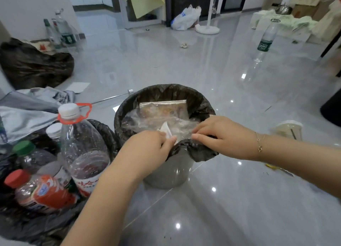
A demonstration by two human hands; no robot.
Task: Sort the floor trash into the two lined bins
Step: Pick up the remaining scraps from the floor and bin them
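A grey bin (167, 174) lined with a black bag (195, 100) stands on the glossy grey tiled floor (221, 199) at the middle of the view. Inside it lie a flat clear-wrapped packet (162, 106), crumpled clear plastic film (147, 121) and a white scrap of paper (165, 129). Both hands are at the near rim. The left hand (147, 146) has its grip closed, thumb and fingers pinched together on the white scrap and the film beside the liner's edge. The right hand (219, 131) lies across the rim with fingers bent down onto the film and the folded liner; its grip is pinching that plastic, and a thin gold bracelet (259, 144) circles the wrist.

Just left of the bin, a second black-lined bin (105, 135) is packed with plastic bottles: a large clear water bottle (81, 144) with a white cap and orange carry ring, a red-capped orange-labelled bottle (42, 192) and a green-capped bottle (27, 153). A grey crumpled sheet (27, 109) lies behind them, and a full black rubbish bag (33, 67) sits further back. Trash on the floor includes a clear cup with a straw (287, 129) to the right, an upright green-labelled bottle (265, 41) farther off, a small crumpled wad (184, 45) and a white plastic bag (185, 18) by the far wall
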